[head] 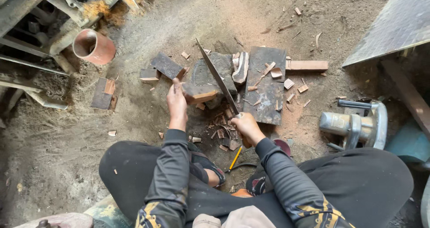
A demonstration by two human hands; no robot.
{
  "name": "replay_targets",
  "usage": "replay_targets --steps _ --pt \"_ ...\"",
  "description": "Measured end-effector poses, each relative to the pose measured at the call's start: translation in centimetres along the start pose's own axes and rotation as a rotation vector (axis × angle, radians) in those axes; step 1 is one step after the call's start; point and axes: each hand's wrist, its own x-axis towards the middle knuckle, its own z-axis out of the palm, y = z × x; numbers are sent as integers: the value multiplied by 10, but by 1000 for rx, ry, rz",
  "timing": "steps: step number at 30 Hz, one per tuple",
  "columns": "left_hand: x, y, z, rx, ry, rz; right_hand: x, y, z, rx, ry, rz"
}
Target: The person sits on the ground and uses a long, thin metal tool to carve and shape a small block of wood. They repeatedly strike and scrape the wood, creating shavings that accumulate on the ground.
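My left hand (176, 103) grips a small dark wood block (199, 94) and holds it on a grey stone (214, 69) set in the dirt. My right hand (246, 126) is closed around the handle of a long machete-like blade (217, 77), which slants up and to the left over the block and the stone. Several wood chips (222, 130) lie on the ground between my hands. I sit low, both legs in dark trousers spread to either side.
A dark plank (267, 87) lies right of the stone with chips on it. A circular saw (358, 124) rests at the right. A rusty pipe end (93, 46), wood offcuts (166, 66) and a yellow pencil (234, 158) are nearby.
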Motion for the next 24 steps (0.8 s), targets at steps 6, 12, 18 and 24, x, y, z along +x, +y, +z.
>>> replay_targets --steps 6,12,18,24 --pt "-16 -12 24 -476 217 -50 -45 -21 9 -302 117 -86" --pt "-17 -16 38 -147 149 410 -81 -35 11 -439 207 -473" --pt "-25 -9 45 -62 78 408 -92 -40 20 -401 193 -474" --pt "-33 -5 46 136 122 156 -90 -42 29 -400 158 -395"
